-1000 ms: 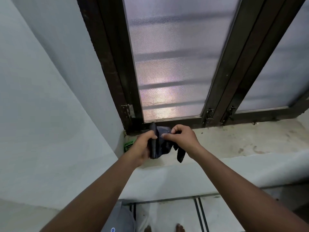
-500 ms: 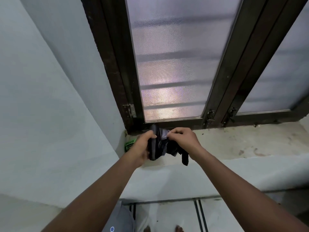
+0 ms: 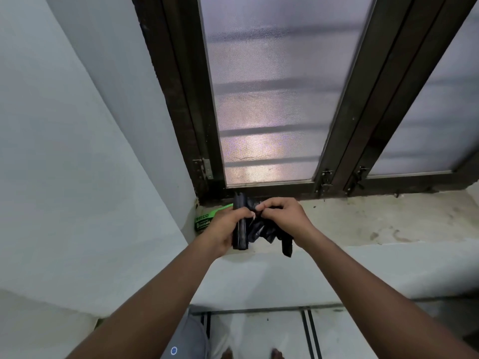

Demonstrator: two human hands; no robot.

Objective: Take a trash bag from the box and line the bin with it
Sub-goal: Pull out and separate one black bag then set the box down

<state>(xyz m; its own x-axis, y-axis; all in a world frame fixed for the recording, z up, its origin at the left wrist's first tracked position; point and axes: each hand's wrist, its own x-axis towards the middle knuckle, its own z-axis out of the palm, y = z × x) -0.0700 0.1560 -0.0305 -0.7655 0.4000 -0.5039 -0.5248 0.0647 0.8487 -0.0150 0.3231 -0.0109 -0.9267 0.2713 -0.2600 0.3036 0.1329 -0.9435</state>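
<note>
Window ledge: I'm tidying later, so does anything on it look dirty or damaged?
Yes. The ledge is stained with dark smudges and specks right of the hands, worst near the window frame. Nothing looks broken or spilled.

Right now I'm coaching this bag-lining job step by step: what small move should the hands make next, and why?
Probably pull the right hand away to the right, to tear one bag free. The left hand grips the black roll of bags upright over the window sill, while the right pinches the loose bag end, which is partly unrolled and still joined. The green box sits behind; no bin is in view.
</note>
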